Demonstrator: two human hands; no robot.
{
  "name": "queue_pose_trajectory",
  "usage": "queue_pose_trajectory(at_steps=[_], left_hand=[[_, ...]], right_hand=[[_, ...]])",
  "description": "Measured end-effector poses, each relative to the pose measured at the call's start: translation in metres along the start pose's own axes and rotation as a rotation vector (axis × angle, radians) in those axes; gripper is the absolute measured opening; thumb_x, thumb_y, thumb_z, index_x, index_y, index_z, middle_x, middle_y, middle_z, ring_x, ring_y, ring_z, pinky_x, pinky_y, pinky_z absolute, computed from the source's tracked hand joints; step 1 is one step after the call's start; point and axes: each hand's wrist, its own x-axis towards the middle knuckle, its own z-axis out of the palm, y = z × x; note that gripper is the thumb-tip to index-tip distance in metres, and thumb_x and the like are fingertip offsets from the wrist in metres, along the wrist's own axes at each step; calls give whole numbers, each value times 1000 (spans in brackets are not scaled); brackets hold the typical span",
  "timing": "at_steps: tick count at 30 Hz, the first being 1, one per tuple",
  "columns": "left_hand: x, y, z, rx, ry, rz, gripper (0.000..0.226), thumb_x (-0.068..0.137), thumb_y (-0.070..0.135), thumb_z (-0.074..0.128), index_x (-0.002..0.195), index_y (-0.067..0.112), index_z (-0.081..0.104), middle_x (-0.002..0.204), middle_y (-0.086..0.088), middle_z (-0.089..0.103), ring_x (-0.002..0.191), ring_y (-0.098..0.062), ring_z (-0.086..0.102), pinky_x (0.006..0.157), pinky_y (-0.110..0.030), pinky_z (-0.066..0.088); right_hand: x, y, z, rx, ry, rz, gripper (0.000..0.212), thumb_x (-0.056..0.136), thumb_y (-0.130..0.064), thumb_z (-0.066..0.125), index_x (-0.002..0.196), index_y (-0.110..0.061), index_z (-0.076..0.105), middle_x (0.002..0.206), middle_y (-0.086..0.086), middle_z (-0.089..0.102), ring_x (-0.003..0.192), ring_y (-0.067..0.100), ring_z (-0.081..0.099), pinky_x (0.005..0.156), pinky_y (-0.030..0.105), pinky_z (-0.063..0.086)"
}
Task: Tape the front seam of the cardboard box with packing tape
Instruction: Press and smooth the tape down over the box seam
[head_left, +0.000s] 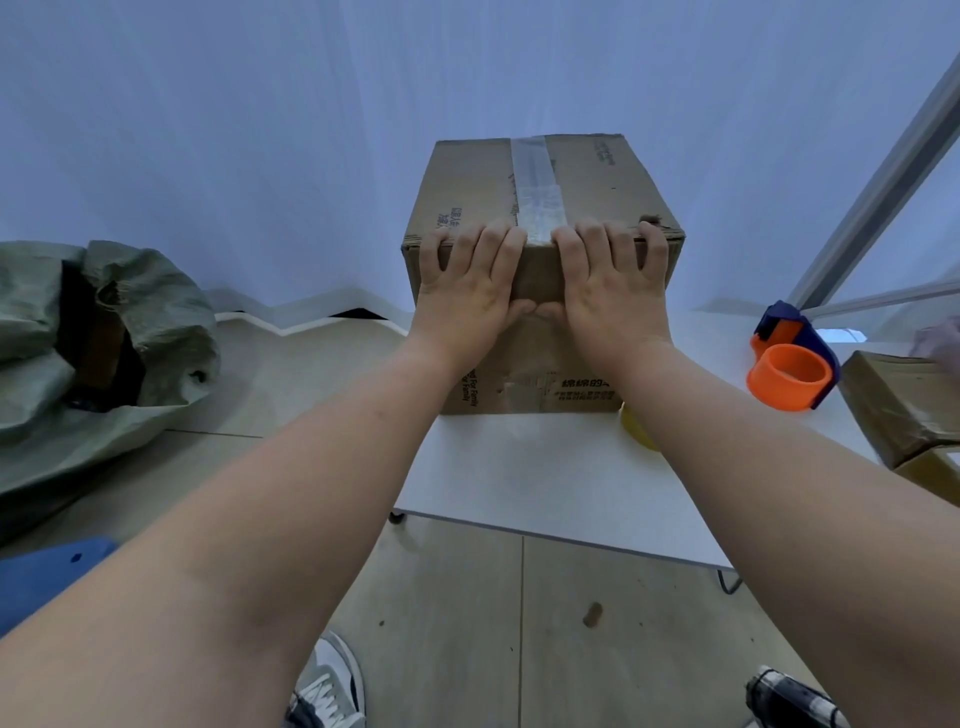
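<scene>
A brown cardboard box (587, 176) stands on the white table (545, 467). A strip of clear packing tape (535, 182) runs along the top seam toward the front edge. My left hand (467, 291) and my right hand (613, 291) lie side by side against the upper front face. Their fingers hook over the top front edge on either side of the tape, and the thumbs meet on the front. The hands hide the tape's end and the upper front seam. An orange and blue tape dispenser (792, 364) rests on the table to the right, apart from both hands.
A flattened brown carton (904, 405) lies at the table's right edge. Something yellow (636, 426) peeks out behind my right forearm. A green woven sack (104, 338) sits on the floor at left. The table's near edge is just in front of my shoes (327, 691).
</scene>
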Motion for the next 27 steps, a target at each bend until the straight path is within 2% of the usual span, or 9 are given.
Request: queue_pose_trajectory(at_steps=[3,6,8,12,16,20,22,24,27], left_hand=[[-1,-1,-2,17,-33,27,78,72,54,63,130,13,29,129,-3,30,120,-24,29,101,-45,17],[-1,0,-9,42,-127,16,95,63,56,72,132,13,24,131,-4,27,122,-24,26,102,-46,17],[3,2,-19,4,-177,1,92,67,60,69,133,13,24,136,-7,36,123,-25,28,101,-46,21],[28,12,-37,-111,-158,41,56,95,46,42,140,13,36,142,-7,43,130,-26,39,105,-41,27],[38,16,-32,-87,-217,79,58,94,46,44,141,12,37,145,-7,43,133,-24,40,107,-41,30],[29,19,-21,18,-203,101,74,80,56,60,134,9,41,135,-10,50,121,-28,48,97,-43,37],[22,22,-14,48,-156,81,86,71,60,66,133,10,35,133,-10,48,119,-28,47,94,-44,37],[15,25,-8,81,-150,67,101,63,63,69,137,10,24,135,-10,34,123,-28,34,102,-47,27],[10,28,-10,137,-189,63,117,58,63,74,143,9,14,139,-10,27,128,-28,25,108,-48,15]], right_hand=[[-3,0,0,-33,-64,-16,87,67,-47,75,130,-11,28,131,16,46,123,35,40,108,54,15],[-5,-1,-3,-2,-105,-10,98,60,-44,80,133,-14,23,134,15,42,126,32,29,111,54,15],[-3,3,-8,56,-97,-15,93,62,-47,78,133,-14,27,133,14,43,125,33,31,108,49,11],[-1,17,-16,135,-45,-57,69,75,-41,70,133,-15,42,128,11,53,116,34,46,99,44,23],[0,18,-17,228,-71,-39,62,80,-27,66,134,-7,43,129,15,54,118,36,49,105,47,33],[-6,23,-21,312,-75,-24,60,77,-24,43,135,-6,44,134,14,52,127,31,46,114,44,21],[-8,24,-23,270,-96,2,62,77,-24,43,138,-13,41,139,11,47,134,29,38,117,47,7],[-12,24,-24,228,-165,79,67,81,-25,49,144,-24,29,149,9,33,143,29,20,115,52,-9],[-15,24,-25,251,-249,209,75,87,-34,54,148,-31,12,157,7,11,147,30,-3,114,57,-7]])
